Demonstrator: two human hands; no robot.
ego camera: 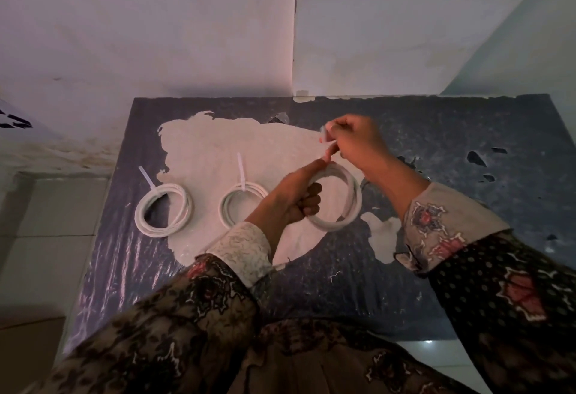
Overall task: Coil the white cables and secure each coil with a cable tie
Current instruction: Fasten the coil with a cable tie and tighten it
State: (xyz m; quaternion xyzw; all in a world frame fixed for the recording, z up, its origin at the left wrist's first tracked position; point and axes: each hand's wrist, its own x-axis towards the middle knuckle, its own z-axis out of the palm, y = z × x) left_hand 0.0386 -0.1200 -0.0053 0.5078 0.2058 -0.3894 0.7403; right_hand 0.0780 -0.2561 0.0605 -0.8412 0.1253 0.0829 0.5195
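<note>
Coil (338, 197) upright, tie (327, 139) above.

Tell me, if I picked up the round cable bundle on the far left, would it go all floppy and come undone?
Probably not. The left coil already has a cable tie cinched round its loops, so it should keep its ring shape. It looks thin and light, likely easy to lift. It lies flat on the table, so it seems unlikely to roll.

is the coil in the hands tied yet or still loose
Still loose, as far as shows: the left hand grips the held coil, and the right hand pinches a blurred cable tie above it.
</note>
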